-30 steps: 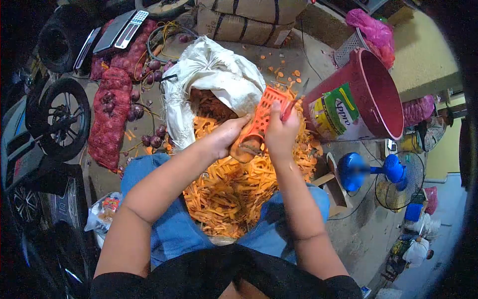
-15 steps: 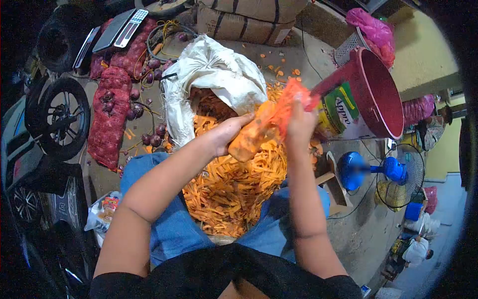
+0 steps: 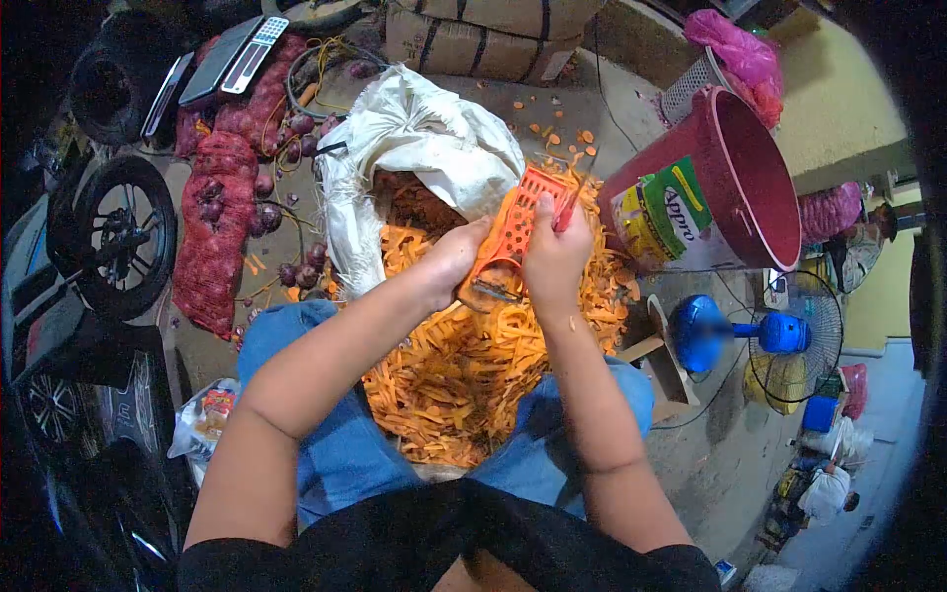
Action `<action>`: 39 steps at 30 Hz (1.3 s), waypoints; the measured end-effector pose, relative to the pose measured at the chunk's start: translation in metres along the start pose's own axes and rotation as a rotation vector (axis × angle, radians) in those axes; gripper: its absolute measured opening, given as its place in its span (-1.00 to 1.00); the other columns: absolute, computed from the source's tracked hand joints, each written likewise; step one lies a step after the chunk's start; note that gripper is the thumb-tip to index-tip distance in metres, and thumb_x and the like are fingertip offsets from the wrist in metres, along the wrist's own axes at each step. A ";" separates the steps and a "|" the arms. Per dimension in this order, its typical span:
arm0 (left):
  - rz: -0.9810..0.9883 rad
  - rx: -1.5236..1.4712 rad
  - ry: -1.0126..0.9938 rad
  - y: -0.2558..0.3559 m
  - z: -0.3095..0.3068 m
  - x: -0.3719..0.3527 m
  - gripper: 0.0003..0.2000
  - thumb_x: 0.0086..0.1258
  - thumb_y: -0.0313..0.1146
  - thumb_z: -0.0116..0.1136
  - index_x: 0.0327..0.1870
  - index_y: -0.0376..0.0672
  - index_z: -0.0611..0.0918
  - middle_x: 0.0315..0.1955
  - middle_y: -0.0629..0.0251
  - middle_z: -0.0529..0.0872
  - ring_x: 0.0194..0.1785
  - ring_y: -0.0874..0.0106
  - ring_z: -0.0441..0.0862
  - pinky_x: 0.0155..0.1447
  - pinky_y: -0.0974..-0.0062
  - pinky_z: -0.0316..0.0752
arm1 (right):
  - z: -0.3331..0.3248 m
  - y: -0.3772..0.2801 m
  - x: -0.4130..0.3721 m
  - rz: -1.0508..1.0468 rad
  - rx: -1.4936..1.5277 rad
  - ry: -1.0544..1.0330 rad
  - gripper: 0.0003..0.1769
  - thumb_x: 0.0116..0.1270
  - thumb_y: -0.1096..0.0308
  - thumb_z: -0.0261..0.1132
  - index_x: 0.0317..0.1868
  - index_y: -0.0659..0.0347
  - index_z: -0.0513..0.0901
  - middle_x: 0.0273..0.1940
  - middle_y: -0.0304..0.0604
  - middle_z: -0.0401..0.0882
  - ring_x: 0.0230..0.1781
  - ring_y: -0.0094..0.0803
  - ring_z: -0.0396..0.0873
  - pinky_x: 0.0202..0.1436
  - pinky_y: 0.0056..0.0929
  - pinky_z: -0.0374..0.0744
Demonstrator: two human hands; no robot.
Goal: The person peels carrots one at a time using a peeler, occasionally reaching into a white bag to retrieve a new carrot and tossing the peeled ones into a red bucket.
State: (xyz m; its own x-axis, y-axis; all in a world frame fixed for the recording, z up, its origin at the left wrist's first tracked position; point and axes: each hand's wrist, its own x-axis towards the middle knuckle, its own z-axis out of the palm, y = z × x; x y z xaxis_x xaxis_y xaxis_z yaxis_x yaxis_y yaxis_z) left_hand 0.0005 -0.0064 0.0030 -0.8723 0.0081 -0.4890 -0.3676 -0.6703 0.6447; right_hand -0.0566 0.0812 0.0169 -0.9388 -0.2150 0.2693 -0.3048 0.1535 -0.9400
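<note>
My left hand [image 3: 454, 261] is wrapped round an orange carrot [image 3: 477, 247], which is mostly hidden behind the tool. My right hand [image 3: 554, 259] grips an orange-red peeler [image 3: 515, 225] with holes in its flat body and a blade at its lower end. The peeler lies along the carrot, its blade close to my left fingers. Below both hands, a heap of orange peelings [image 3: 454, 385] lies between my knees. A white sack [image 3: 434, 128] stands open just beyond the heap, with brownish contents in its mouth.
A red bucket [image 3: 725, 178] stands at the right, near a blue fan [image 3: 784, 333]. Red net bags of onions [image 3: 219, 237] and a scale [image 3: 232, 61] are at the left, beside a wheel [image 3: 126, 237]. A person [image 3: 825, 493] is far off at the lower right.
My right hand has moved down and left, bringing the peeler from the carrot's far end along it toward my left hand. The peeler, blurred before, now shows clearly.
</note>
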 end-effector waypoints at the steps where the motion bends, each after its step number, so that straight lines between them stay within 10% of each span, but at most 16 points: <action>1: 0.060 0.020 -0.012 0.001 0.002 0.000 -0.64 0.31 -0.15 -0.41 -0.07 -0.15 0.39 -0.23 0.30 0.51 -0.26 0.51 0.50 -0.16 0.53 0.41 | 0.000 0.002 0.000 0.001 0.001 0.001 -0.81 0.18 0.35 0.01 -0.44 0.34 0.41 -0.59 -0.13 0.42 -0.60 -0.43 0.36 -0.48 -0.45 0.34; 8: -0.133 0.295 -0.188 -0.019 0.016 -0.024 -0.65 0.31 -0.18 -0.37 -0.07 -0.21 0.38 -0.17 0.28 0.49 -0.19 0.51 0.48 -0.11 0.56 0.38 | -0.043 0.063 0.060 -0.217 -0.646 0.472 -0.81 0.15 0.35 0.03 -0.47 0.34 0.41 -0.60 -0.09 0.41 -0.61 -0.28 0.38 -0.47 -0.40 0.34; 11: -0.145 0.234 -0.168 -0.008 0.019 -0.031 -0.65 0.30 -0.18 -0.34 -0.07 -0.22 0.38 -0.18 0.26 0.49 -0.18 0.50 0.48 -0.12 0.53 0.39 | -0.060 0.066 0.071 0.177 -0.188 0.611 -0.80 0.16 0.34 0.02 -0.46 0.34 0.42 -0.57 -0.18 0.44 -0.60 -0.42 0.38 -0.48 -0.44 0.34; 21: -0.088 -0.089 -0.038 0.000 -0.010 -0.004 -0.64 0.26 -0.10 -0.29 -0.16 -0.18 0.43 -0.32 0.26 0.55 -0.32 0.47 0.52 -0.20 0.50 0.44 | -0.007 -0.009 0.016 0.274 0.072 -0.112 -0.84 0.17 0.35 0.04 -0.40 0.28 0.44 -0.56 -0.33 0.40 -0.61 -0.64 0.30 -0.56 -0.61 0.31; 39: -0.062 0.126 0.000 -0.001 -0.003 -0.002 -0.66 0.30 -0.18 -0.36 -0.14 -0.19 0.42 -0.32 0.29 0.55 -0.34 0.51 0.53 -0.22 0.57 0.43 | -0.002 0.013 0.013 -0.088 -0.243 0.152 -0.74 0.17 0.29 0.01 -0.55 0.32 0.35 -0.69 -0.03 0.33 -0.68 -0.22 0.32 -0.56 -0.37 0.30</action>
State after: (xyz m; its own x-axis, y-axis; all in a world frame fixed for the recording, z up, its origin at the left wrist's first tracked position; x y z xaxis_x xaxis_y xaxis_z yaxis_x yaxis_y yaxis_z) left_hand 0.0035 -0.0082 0.0014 -0.8464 0.0466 -0.5305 -0.4587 -0.5697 0.6819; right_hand -0.0729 0.0819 0.0085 -0.9148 -0.0941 0.3929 -0.3984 0.3711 -0.8388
